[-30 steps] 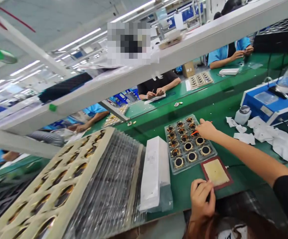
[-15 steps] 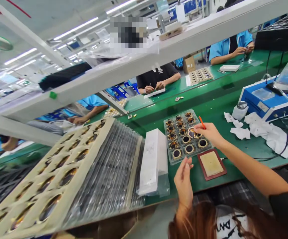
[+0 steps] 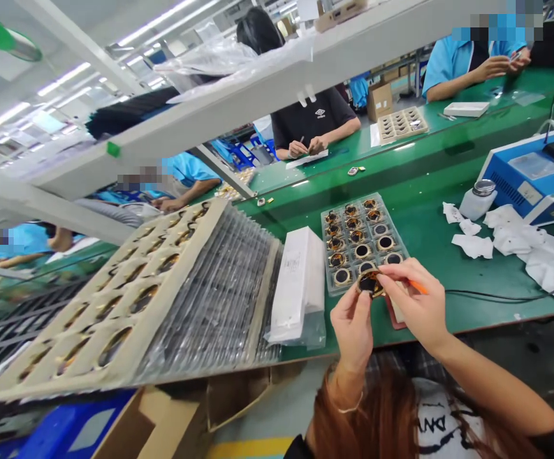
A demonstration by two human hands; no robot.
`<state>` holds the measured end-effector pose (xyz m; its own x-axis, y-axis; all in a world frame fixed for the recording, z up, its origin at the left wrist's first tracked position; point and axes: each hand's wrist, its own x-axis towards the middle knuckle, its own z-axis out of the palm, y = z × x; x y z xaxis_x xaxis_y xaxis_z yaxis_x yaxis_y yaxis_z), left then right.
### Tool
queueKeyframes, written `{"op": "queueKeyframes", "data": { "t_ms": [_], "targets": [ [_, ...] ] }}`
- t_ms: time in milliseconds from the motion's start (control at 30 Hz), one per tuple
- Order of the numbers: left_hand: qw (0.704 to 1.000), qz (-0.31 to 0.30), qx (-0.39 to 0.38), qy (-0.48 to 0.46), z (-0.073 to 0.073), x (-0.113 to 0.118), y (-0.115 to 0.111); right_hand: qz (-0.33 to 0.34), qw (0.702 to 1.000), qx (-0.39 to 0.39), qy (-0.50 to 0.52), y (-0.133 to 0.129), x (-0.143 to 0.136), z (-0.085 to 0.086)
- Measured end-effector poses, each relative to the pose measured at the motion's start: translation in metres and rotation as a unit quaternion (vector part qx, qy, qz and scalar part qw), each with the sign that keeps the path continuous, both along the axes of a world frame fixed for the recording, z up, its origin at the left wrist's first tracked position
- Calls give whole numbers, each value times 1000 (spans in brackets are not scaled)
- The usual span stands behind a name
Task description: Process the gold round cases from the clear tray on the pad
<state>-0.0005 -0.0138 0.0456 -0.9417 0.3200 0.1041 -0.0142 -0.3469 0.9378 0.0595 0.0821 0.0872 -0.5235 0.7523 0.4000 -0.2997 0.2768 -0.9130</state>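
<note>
Between both hands I hold a round watch part (image 3: 369,284) with a gold-coloured ring and dark centre, tilted above the near edge of a clear plastic tray (image 3: 328,278). My left hand (image 3: 353,326) pinches its lower left side with thumb and fingers. The fingertips of my right hand (image 3: 415,305) close on its right side; a thin orange tool (image 3: 419,287) is tucked in that hand, its kind not clear. In the tray lie several similar round parts (image 3: 363,268), some showing dark discs, others coppery insides. Under my right hand a red-edged pad (image 3: 395,317) is mostly hidden.
A tall stack of loaded trays (image 3: 210,299) leans on the left, beside a long white box (image 3: 294,284). At right are white wipes (image 3: 510,233), a dispenser bottle (image 3: 478,199), a blue machine (image 3: 530,172) and a black cable (image 3: 501,298). Co-workers sit across the bench.
My right hand has brought the round part from over the tray down towards me. My left hand has risen and now grips it too. The camera view has shifted.
</note>
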Motion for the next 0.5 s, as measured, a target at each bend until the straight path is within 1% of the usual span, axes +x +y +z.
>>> {"op": "queueKeyframes", "data": {
  "t_ms": [133,233,300,433,500],
  "targets": [
    [994,-7,-72,83,-7,-2,-5,33,992,-112,43,-6,-4,-4],
    [990,-2,-91,109,-9,-2,-6,45,981,-175,69,-11,-6,-8],
    [989,30,-81,121,-8,1,-5,45,981,-178,68,-15,-6,-10],
    [984,129,-47,117,-4,4,1,52,986,-143,64,-22,-6,-11],
    [982,152,-51,101,0,4,3,67,986,-137,66,-22,-6,-10]
  ]
}}
